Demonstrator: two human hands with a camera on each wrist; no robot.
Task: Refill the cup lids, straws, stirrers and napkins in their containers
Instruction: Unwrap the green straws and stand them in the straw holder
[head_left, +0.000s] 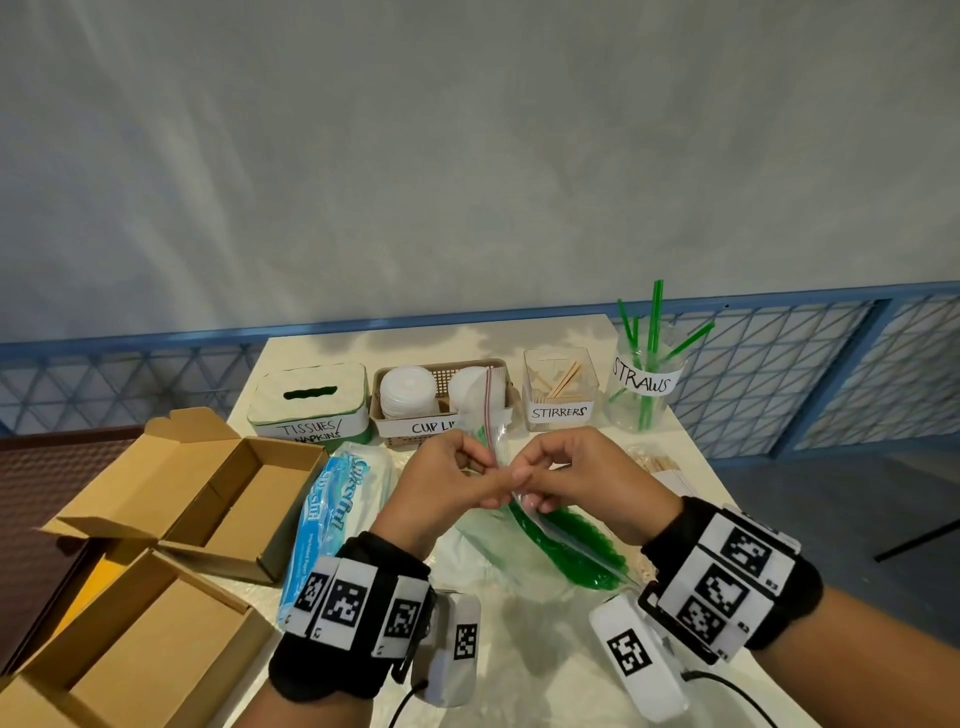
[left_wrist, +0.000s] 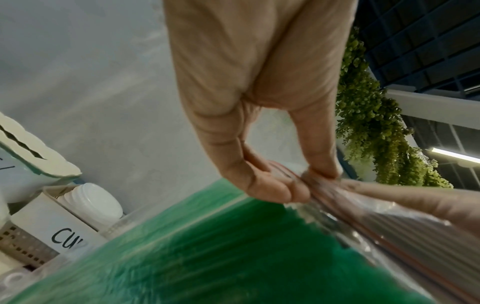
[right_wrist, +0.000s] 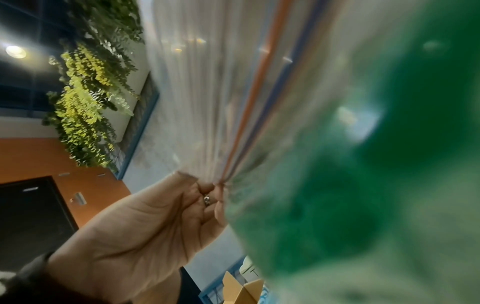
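Both hands meet above the middle of the desk (head_left: 519, 649), working at the mouth of a clear zip bag (head_left: 491, 410) that holds green straws (head_left: 576, 545). The left hand (head_left: 441, 486) pinches the bag's top edge between thumb and fingertips; the left wrist view shows the plastic caught there, with the bag's green contents blurred below. The right hand (head_left: 576, 478) pinches the opposite side of the same edge, its fingers curled on the plastic. The bag's red seal strip stands up between the two hands, and its lower end with the straws lies on the desk toward the right wrist. Along the far edge of the desk stand four labelled containers: a tissue box (head_left: 309, 400) at the left, a basket (head_left: 441, 400) with white cup lids (head_left: 408, 389), a clear box of wooden stirrers (head_left: 561, 387), and a jar (head_left: 641, 384) with a few green straws standing in it. A blue pack of napkins (head_left: 332, 514) lies just left of the left hand. Two open cardboard boxes (head_left: 218, 499) sit at the left of the desk. More wooden stirrers (head_left: 657, 462) lie in a bag beyond the right hand.
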